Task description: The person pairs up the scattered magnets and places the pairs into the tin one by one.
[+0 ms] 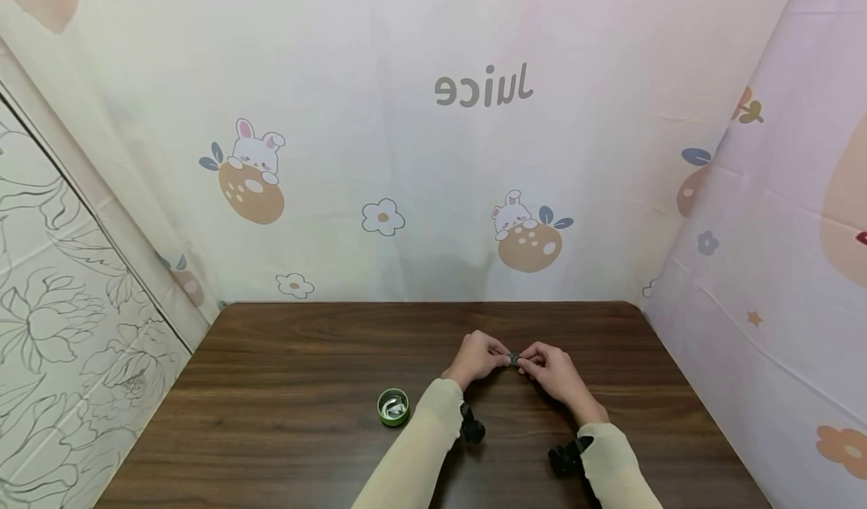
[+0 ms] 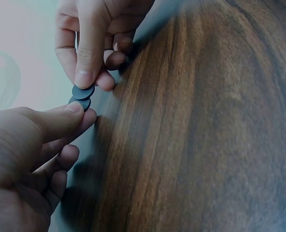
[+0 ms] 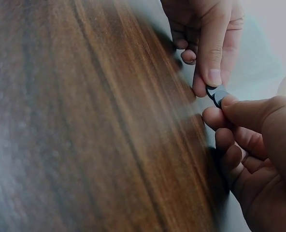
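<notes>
Broadest is the dark wood worktop (image 1: pixel 271 388); over it, right of centre, the left hand (image 1: pixel 474 357) and right hand (image 1: pixel 554 373) nearly meet. A round green container (image 1: pixel 393 422) stands off to the left. Between the hands, each with fingers and thumb pinching one, are the left disc (image 2: pixel 86 104) and right disc (image 2: pixel 83 93), overlapping. I'd keep both pinches light, near the outer edges, faces parallel.
</notes>
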The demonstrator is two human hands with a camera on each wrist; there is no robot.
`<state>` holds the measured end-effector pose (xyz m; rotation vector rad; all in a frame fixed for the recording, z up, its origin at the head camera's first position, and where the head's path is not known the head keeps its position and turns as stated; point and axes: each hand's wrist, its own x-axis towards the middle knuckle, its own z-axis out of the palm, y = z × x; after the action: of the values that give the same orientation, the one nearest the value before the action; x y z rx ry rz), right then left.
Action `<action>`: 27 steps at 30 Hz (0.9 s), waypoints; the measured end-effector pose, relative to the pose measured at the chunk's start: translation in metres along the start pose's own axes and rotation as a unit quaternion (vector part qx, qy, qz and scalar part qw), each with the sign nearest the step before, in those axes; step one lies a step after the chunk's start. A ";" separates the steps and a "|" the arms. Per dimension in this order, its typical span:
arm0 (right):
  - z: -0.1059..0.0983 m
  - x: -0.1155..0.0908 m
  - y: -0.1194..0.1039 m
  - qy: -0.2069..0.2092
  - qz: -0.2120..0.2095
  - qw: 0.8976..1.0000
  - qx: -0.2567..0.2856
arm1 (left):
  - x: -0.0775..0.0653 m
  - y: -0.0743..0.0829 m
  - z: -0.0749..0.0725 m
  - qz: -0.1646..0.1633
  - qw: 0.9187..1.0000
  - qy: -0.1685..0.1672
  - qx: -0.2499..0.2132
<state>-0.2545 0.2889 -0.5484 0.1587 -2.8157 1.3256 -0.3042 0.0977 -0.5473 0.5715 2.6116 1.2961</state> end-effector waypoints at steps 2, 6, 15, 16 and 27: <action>0.000 0.000 0.000 0.000 0.000 1.000 -0.002 | 0.000 0.000 0.000 0.001 1.000 0.001 0.000; 0.000 0.000 0.000 0.003 0.003 1.000 -0.001 | -0.001 0.000 0.000 0.003 1.000 0.002 -0.001; 0.002 -0.001 0.000 0.004 0.006 1.000 0.001 | -0.001 -0.001 0.000 0.012 1.000 0.003 -0.003; 0.002 -0.001 0.000 0.005 0.007 1.000 0.001 | -0.001 -0.001 0.000 0.012 1.000 0.004 -0.004; 0.003 0.000 -0.002 0.007 0.011 1.000 -0.003 | -0.001 -0.004 0.001 0.017 1.000 0.002 -0.006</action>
<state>-0.2545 0.2847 -0.5487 0.1193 -2.8180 1.3170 -0.3043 0.0953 -0.5512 0.6137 2.6068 1.3216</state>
